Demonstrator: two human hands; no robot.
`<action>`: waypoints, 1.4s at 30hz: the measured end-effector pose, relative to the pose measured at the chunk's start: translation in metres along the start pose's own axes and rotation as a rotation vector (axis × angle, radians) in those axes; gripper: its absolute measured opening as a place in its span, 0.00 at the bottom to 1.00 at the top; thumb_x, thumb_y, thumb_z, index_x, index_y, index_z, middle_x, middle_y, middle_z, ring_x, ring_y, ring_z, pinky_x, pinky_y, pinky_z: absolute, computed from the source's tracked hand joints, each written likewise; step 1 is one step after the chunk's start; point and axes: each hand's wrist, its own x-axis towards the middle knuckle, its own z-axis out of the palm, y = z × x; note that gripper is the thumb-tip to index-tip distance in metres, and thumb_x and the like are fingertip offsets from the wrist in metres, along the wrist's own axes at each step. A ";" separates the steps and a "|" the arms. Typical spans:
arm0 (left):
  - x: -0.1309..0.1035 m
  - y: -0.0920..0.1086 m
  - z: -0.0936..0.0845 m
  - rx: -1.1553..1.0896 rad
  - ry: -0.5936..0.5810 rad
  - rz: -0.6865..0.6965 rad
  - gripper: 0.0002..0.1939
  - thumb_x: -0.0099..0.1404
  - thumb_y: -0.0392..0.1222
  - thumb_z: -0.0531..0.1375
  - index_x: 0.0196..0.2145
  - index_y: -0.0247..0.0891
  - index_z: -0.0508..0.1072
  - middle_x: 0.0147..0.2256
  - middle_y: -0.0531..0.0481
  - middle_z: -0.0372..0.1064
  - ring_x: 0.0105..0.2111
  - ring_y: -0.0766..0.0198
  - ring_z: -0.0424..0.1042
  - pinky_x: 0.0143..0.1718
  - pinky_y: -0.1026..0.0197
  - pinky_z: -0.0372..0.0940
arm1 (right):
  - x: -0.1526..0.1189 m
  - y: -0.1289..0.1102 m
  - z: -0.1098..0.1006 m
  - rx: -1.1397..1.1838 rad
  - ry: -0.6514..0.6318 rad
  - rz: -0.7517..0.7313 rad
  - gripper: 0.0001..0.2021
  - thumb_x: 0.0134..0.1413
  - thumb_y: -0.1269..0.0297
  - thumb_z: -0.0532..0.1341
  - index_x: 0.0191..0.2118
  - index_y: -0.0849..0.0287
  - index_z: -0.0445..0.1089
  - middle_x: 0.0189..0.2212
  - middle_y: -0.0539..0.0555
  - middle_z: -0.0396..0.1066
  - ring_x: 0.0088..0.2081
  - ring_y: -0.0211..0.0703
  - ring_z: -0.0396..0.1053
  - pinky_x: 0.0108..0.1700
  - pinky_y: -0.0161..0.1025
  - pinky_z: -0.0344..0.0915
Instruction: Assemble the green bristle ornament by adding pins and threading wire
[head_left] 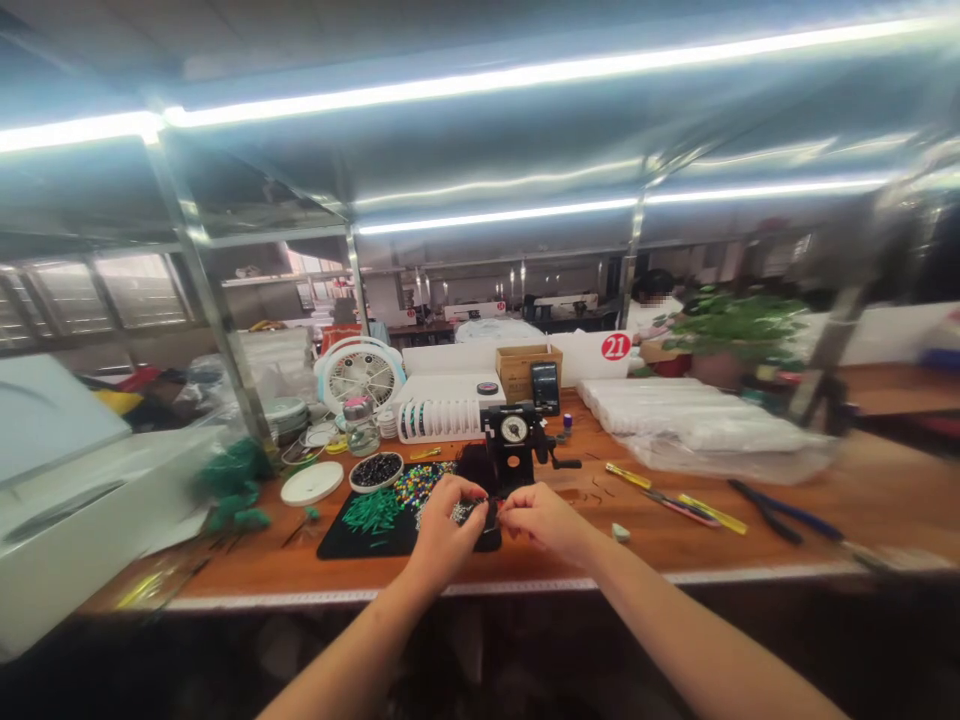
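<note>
My left hand [448,528] is closed in a pinch over the right part of a black mat [337,540]; what it holds is too small to name. Close to its right, my right hand [536,515] pinches too, its fingertips near something small and reddish that I cannot make out. Green pieces [371,512], colourful beads [416,484] and small silvery parts lie on the mat. A round dish of black beads [376,470] stands at the mat's back edge. Just behind my hands is a black machine [514,430] with a dial and a side crank.
White lids [312,483], a fan [364,378] and a jar [361,428] are at the left. Cutters [765,510], a yellow knife [712,514] and wrapped white bundles [697,415] lie at the right. A person [654,305] sits beyond the white partition.
</note>
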 end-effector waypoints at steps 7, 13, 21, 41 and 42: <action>-0.010 0.001 -0.014 0.723 -0.187 0.543 0.07 0.59 0.39 0.60 0.32 0.47 0.78 0.31 0.45 0.69 0.35 0.56 0.63 0.40 0.55 0.55 | 0.005 0.002 -0.002 0.062 -0.011 0.036 0.06 0.42 0.65 0.57 0.22 0.62 0.67 0.14 0.44 0.58 0.14 0.29 0.50 0.15 0.29 0.45; -0.006 -0.005 0.001 0.365 0.000 0.182 0.04 0.50 0.39 0.64 0.20 0.43 0.77 0.25 0.49 0.66 0.31 0.59 0.64 0.35 0.59 0.57 | 0.004 0.001 0.004 -0.125 0.058 -0.067 0.07 0.45 0.69 0.56 0.24 0.63 0.70 0.14 0.46 0.63 0.16 0.31 0.55 0.19 0.29 0.51; 0.005 -0.003 -0.006 0.316 0.054 -0.056 0.07 0.41 0.32 0.63 0.11 0.41 0.72 0.22 0.51 0.68 0.28 0.60 0.66 0.31 0.62 0.57 | -0.005 -0.003 0.020 -0.519 0.112 -0.392 0.09 0.46 0.78 0.55 0.24 0.62 0.71 0.26 0.54 0.70 0.30 0.40 0.64 0.34 0.36 0.57; 0.010 0.006 -0.024 0.077 -0.099 -0.030 0.11 0.58 0.49 0.60 0.26 0.39 0.76 0.25 0.49 0.71 0.29 0.60 0.68 0.36 0.62 0.60 | -0.011 -0.004 0.004 -0.371 0.051 -0.368 0.08 0.51 0.71 0.56 0.25 0.61 0.70 0.22 0.48 0.67 0.26 0.35 0.63 0.28 0.30 0.57; 0.013 0.008 -0.025 0.065 -0.128 -0.050 0.11 0.57 0.49 0.60 0.28 0.38 0.77 0.26 0.49 0.72 0.30 0.60 0.68 0.36 0.62 0.60 | -0.011 -0.004 0.004 -0.367 0.035 -0.368 0.07 0.50 0.71 0.56 0.25 0.61 0.70 0.22 0.48 0.67 0.26 0.35 0.62 0.28 0.30 0.56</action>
